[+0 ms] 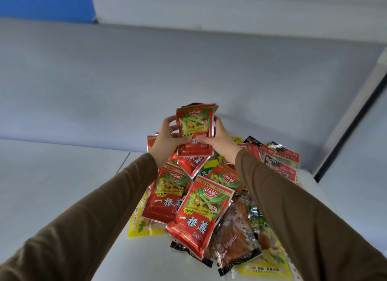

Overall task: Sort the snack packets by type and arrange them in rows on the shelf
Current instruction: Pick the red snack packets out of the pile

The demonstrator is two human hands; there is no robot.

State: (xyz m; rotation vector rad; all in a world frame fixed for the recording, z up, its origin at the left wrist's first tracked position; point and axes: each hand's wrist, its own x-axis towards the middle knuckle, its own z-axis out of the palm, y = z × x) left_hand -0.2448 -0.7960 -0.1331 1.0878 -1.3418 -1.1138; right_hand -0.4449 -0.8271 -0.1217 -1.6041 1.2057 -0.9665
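Both hands, left hand (167,137) and right hand (219,141), grip a small stack of red snack packets (195,129) above the heap (209,197) on the bench (62,186), twelve o'clock of it. Light, crinkly, slippery foil; probably best pinched at the side edges.

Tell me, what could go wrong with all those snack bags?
1. The left hand and right hand pinch a stack of red packets only at its sides, above the pile. One packet might slip out and drop back in.
2. The pile is mixed: more red ones, yellow packets and clear packets overlap. Pulling one could drag others along.
3. Some packets lie near the shelf front edge and might slide off.
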